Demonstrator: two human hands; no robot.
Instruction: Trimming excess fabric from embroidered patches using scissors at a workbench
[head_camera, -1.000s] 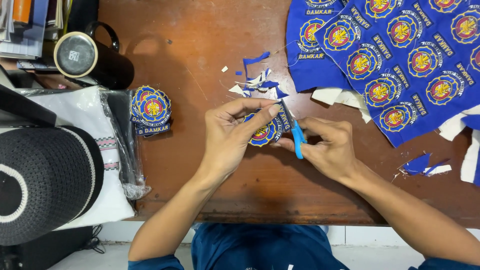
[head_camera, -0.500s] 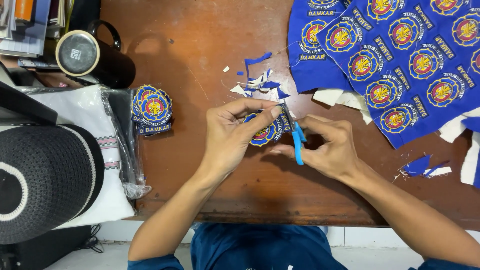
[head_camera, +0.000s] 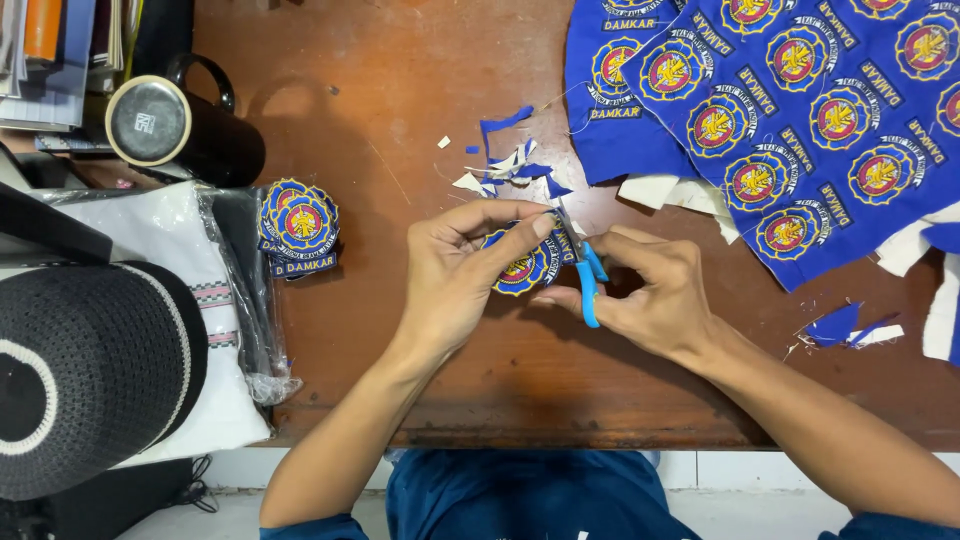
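My left hand (head_camera: 462, 275) pinches a round blue embroidered patch (head_camera: 522, 268) with a red and yellow emblem, held just above the brown wooden table (head_camera: 400, 110). My right hand (head_camera: 655, 292) grips small blue-handled scissors (head_camera: 585, 275), whose blades meet the patch's upper right edge. A heap of blue and white fabric offcuts (head_camera: 510, 165) lies on the table just beyond the hands. Cut-out patches (head_camera: 298, 228) are stacked to the left of my left hand.
A large blue cloth sheet (head_camera: 800, 110) printed with several uncut emblems covers the far right. More scraps (head_camera: 845, 328) lie near my right forearm. A black mug (head_camera: 175, 125) stands at the back left; a black cap (head_camera: 85, 375) and bagged white cloth (head_camera: 215, 300) sit at left.
The hands stay in place; the patch has turned slightly in my left fingers and the scissors have shifted a little along its edge.
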